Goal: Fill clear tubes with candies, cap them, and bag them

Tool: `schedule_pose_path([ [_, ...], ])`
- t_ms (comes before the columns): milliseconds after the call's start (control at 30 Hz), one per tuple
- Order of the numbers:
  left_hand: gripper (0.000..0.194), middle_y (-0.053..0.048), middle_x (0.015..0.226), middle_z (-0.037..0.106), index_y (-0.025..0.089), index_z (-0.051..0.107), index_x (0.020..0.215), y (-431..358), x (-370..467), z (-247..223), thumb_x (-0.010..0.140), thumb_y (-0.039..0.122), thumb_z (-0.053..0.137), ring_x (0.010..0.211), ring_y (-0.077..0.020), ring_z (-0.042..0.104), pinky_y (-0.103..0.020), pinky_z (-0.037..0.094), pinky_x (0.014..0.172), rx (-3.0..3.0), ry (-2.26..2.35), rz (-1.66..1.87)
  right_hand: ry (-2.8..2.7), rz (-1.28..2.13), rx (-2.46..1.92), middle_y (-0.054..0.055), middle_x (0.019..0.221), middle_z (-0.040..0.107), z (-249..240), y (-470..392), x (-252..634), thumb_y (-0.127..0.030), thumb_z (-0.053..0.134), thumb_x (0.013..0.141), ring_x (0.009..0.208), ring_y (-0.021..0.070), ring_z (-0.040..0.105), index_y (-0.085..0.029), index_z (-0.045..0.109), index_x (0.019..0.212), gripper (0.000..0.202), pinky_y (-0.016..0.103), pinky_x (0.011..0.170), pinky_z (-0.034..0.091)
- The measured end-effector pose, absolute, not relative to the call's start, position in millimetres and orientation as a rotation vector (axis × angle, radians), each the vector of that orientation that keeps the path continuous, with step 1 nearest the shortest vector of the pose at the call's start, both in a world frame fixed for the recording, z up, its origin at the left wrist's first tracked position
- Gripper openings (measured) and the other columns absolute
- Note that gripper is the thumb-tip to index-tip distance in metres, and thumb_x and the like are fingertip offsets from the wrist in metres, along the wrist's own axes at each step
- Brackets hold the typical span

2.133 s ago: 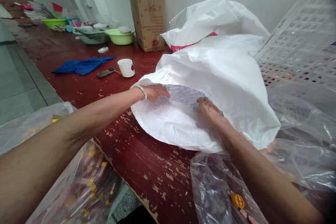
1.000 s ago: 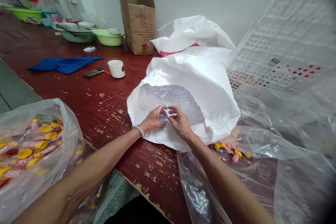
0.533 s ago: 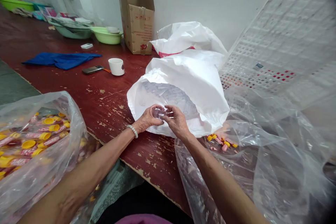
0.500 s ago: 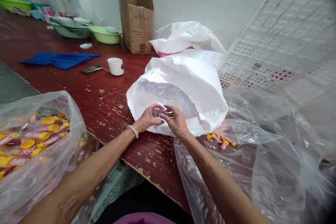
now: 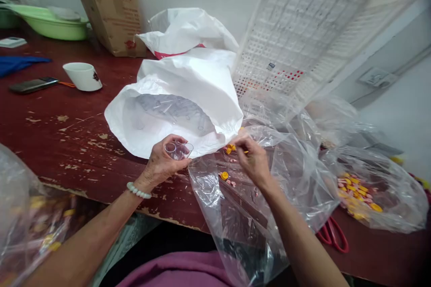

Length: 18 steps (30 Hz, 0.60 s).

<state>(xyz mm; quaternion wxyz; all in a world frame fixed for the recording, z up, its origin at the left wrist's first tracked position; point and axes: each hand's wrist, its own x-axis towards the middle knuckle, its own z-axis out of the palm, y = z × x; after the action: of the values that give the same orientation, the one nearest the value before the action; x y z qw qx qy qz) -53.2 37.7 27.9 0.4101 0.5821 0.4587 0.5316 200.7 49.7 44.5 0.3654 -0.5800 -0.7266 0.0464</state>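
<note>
My left hand [image 5: 164, 159], with a beaded bracelet at the wrist, is closed round a few clear plastic tubes [image 5: 178, 150], their round mouths facing up. It is at the front lip of a white sack [image 5: 202, 80] lying open, with many similar clear tubes [image 5: 171, 110] inside. To the right, my right hand [image 5: 252, 157] is bent down over small yellow caps [image 5: 230, 148] on clear plastic sheeting. Its fingers are pinched together, and a bit of yellow shows between them. Another yellow cap [image 5: 224, 175] lies nearer me.
A white plastic crate [image 5: 286, 45] leans at the back right. Red-handled scissors [image 5: 333, 235] and a clear bag of yellow and pink pieces [image 5: 397, 197] lie right. At left are a white cup [image 5: 82, 76], a phone [image 5: 33, 85] and a carton [image 5: 114, 18].
My view has swung right. My right hand has left the tubes at the sack's mouth and moved right to the yellow caps. My left hand still holds the tubes.
</note>
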Motion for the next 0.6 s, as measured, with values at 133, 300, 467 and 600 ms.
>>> schedule_pose_path([
  [133, 0.043, -0.001, 0.074, 0.067, 0.017, 0.054, 0.094, 25, -31, 25, 0.057, 0.016, 0.076, 0.065, -0.0147, 0.064, -0.025, 0.052, 0.062, 1.49, 1.142, 1.182, -1.734, 0.265, -1.954, 0.008, 0.086, 0.069, 18, 72, 262, -0.021, 0.053, 0.079, 0.08, 0.0183, 0.061, -0.016, 0.067, 0.082, 0.015, 0.029, 0.077, 0.043],
  [300, 0.041, 0.001, 0.074, 0.066, 0.018, 0.051, 0.092, 21, 8, 15, 0.057, 0.014, 0.073, 0.068, -0.0154, 0.064, -0.025, 0.05, 0.064, 1.551, 1.162, 1.063, -1.711, 0.528, -1.922, 0.002, 0.061, 0.065, 5, 85, 270, -0.029, 0.058, 0.076, 0.059, 0.0135, 0.056, -0.017, 0.068, 0.069, 0.017, 0.023, 0.06, 0.04],
  [467, 0.04, 0.001, 0.077, 0.065, 0.019, 0.049, 0.09, 22, 26, 14, 0.057, 0.013, 0.072, 0.071, -0.0167, 0.064, -0.027, 0.049, 0.067, 1.644, 1.179, 1.063, -1.59, 0.797, -1.736, -0.002, 0.054, 0.058, 26, 63, 262, -0.043, 0.064, 0.073, 0.048, 0.0093, 0.047, -0.015, 0.063, 0.063, 0.029, 0.022, 0.049, 0.035],
  [600, 0.04, 0.0, 0.078, 0.064, 0.019, 0.049, 0.091, 19, 33, 15, 0.059, 0.018, 0.073, 0.071, -0.0166, 0.063, -0.028, 0.049, 0.069, 1.72, 1.143, 1.035, -1.356, 0.957, -1.289, 0.0, 0.069, 0.062, 39, 28, 236, -0.044, 0.069, 0.071, 0.061, 0.0105, 0.053, -0.016, 0.062, 0.075, 0.029, 0.024, 0.06, 0.044],
])
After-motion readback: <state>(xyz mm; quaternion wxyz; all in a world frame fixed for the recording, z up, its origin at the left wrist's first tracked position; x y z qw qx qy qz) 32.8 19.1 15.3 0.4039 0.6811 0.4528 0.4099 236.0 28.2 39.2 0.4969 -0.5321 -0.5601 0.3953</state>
